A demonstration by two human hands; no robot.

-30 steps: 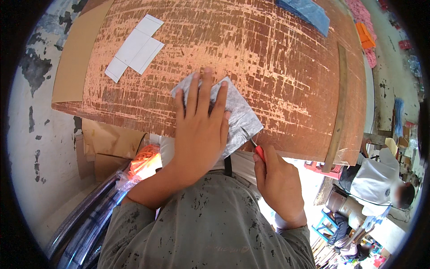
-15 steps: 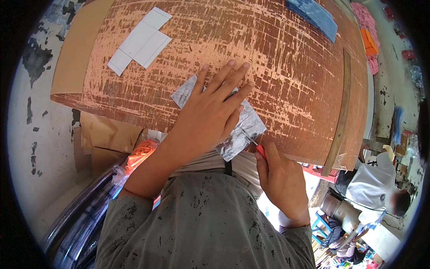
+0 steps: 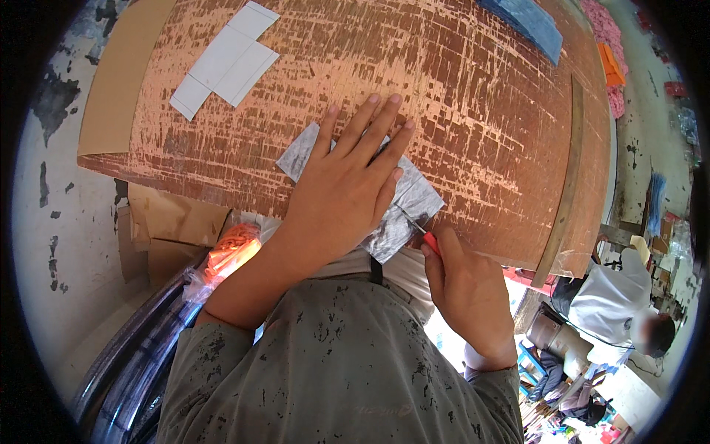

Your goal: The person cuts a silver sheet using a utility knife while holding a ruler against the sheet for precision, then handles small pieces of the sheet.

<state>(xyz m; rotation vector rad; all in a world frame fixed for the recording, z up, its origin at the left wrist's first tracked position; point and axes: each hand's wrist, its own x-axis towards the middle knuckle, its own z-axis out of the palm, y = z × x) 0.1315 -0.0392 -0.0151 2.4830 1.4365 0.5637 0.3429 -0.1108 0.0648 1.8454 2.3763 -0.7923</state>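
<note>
A mottled grey sheet piece point(image 3: 423, 194) lies aslant at the near edge of a worn reddish-brown wooden table point(image 3: 473, 140), one corner over the edge. Flat on top of it, fingers spread, rests my left hand point(image 3: 336, 189), which hides its middle. My right hand point(image 3: 473, 296) is closed around the red handle of a thin metal-shafted tool point(image 3: 430, 242). The shaft's tip meets the sheet by a dark line near its lower right end; the exact kind of tip is too small to tell.
A white cross-shaped paper template point(image 3: 225, 61) lies at the far left beside brown cardboard point(image 3: 118, 89). Blue sheets point(image 3: 525, 28) and a wooden strip point(image 3: 566, 177) are to the right. Orange bagged material point(image 3: 235, 250) hangs at lower left. Another person point(image 3: 610, 300) is at right.
The view has shifted slightly. The tool's tip has moved up and left along the grey sheet, with my right hand following a little. My left hand stays pressed on the sheet.
</note>
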